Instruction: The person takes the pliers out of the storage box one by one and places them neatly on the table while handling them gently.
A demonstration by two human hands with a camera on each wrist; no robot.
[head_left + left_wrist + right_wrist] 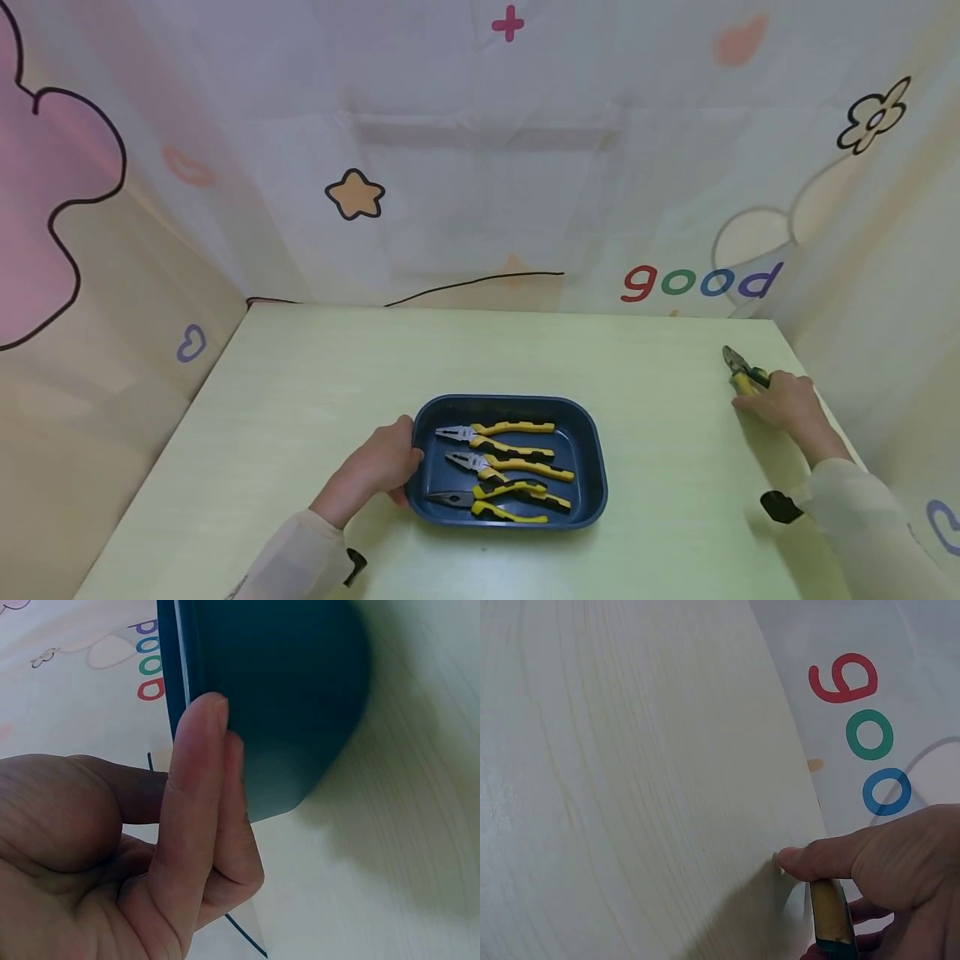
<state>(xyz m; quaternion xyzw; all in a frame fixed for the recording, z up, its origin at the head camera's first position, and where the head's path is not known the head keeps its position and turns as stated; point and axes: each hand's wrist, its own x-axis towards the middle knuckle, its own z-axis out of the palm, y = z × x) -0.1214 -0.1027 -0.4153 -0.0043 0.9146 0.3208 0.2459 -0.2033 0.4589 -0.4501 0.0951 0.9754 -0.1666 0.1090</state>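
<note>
My left hand (381,463) grips the left end of a dark blue rectangular tray (601,467), its thumb and fingers pinching the wall at the rim. Three pliers with yellow and black handles lie inside, jaws to the left: combination pliers (517,427) at the back, a second pair (528,467) in the middle, and needle-nose pliers (459,499) in front, overlapping the middle pair. Far to the right, my right hand (787,406) holds diagonal cutting pliers (742,382) by the handles, jaws pointing away. One yellow handle (831,911) shows under the thumb in the right wrist view.
The pale wooden table (315,375) is bounded by a printed curtain (480,208) at the back and both sides. The right hand is close to the table's right edge. A black wrist device (781,507) sits by the right sleeve.
</note>
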